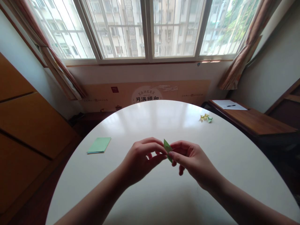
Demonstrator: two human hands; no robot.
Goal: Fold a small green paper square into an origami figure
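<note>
A small piece of folded green paper [167,146] is held up between my two hands, over the middle of the white table. My right hand [191,159] pinches it between thumb and fingers from the right side. From the left, the thumb and fingertips of my left hand [145,156] close on its left edge. The paper stands tilted and narrow, with a pointed top; its lower part is partly covered by my fingers.
On the round white table [140,200], a stack of green square paper [99,145] lies at left. Several small folded paper figures [206,117], yellow and green, sit at the far right. Beyond the table's right edge is a wooden desk [260,120] with a white sheet [225,104].
</note>
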